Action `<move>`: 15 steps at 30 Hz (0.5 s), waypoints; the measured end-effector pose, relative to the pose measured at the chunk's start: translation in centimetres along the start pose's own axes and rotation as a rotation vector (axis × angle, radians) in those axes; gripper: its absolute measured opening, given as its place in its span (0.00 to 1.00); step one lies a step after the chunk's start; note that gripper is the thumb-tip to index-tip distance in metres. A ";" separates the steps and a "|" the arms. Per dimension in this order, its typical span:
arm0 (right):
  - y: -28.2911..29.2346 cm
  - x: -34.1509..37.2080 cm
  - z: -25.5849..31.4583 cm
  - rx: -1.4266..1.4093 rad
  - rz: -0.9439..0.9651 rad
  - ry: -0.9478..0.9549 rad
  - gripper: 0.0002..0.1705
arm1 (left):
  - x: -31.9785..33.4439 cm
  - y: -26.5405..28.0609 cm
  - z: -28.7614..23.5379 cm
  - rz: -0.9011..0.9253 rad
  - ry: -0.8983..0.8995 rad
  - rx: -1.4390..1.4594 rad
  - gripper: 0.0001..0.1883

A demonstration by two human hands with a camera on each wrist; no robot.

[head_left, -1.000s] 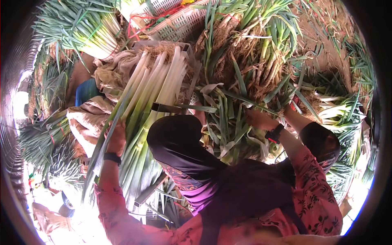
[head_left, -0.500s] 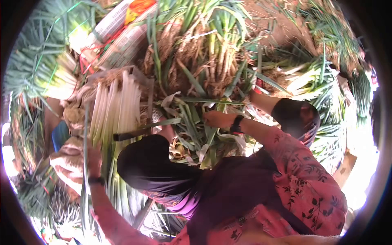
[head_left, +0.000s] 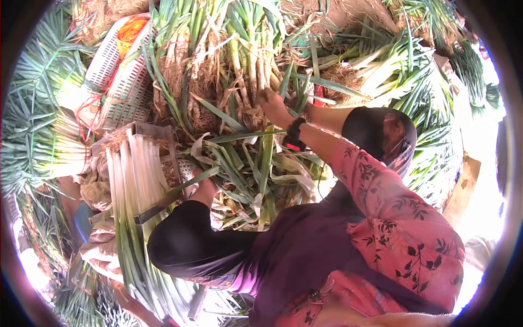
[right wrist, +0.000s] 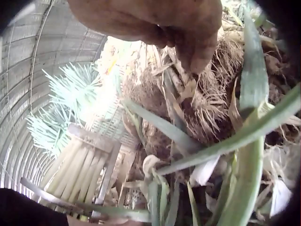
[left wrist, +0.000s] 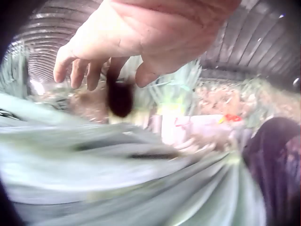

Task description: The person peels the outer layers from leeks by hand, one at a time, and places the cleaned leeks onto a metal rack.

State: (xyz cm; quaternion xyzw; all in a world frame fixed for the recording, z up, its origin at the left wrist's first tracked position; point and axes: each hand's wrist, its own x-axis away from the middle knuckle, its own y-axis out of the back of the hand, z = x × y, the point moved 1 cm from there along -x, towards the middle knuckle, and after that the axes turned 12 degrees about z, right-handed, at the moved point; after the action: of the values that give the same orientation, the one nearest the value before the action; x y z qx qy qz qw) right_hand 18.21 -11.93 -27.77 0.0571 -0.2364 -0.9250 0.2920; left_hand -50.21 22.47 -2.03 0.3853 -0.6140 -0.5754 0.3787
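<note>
In the left wrist view my left hand [left wrist: 146, 30] hangs over the long green leek leaves [left wrist: 84, 165], fingers apart and loosely bent, holding nothing. The head view does not clearly show that hand. Trimmed leeks [head_left: 139, 169] lie side by side in a metal frame [head_left: 155, 129], white ends up. My right hand [head_left: 275, 109] is at the roots of untrimmed leeks [head_left: 253, 65] piled in front. Up close, that hand [right wrist: 155, 16] has its fingers bent down beside the tangled roots [right wrist: 209, 101]; no stalk shows in its grasp.
A white crate [head_left: 128, 87] with an orange item stands at the front left. Bundled leeks [head_left: 49, 141] lie on the far left, more leeks [head_left: 403, 71] to the right. Loose leaves [head_left: 239, 174] lie between the knees. A dark bar [head_left: 158, 210] crosses the trimmed leeks.
My left hand has left the leek leaves it was on. My right hand has moved forward from the loose leaves to the rooted pile. The head view has swung to the right.
</note>
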 end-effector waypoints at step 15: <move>-6.7 -7.0 3.5 -0.048 0.180 -0.477 0.23 | -5.7 -5.1 -50.6 0.809 -0.600 1.124 0.15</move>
State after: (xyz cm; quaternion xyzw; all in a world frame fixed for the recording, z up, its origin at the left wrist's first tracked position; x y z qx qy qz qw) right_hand 19.68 -1.72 -28.02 -0.1911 -0.2805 -0.8880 0.3103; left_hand -1.69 6.51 -4.67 0.0918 -0.9855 -0.0721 0.1235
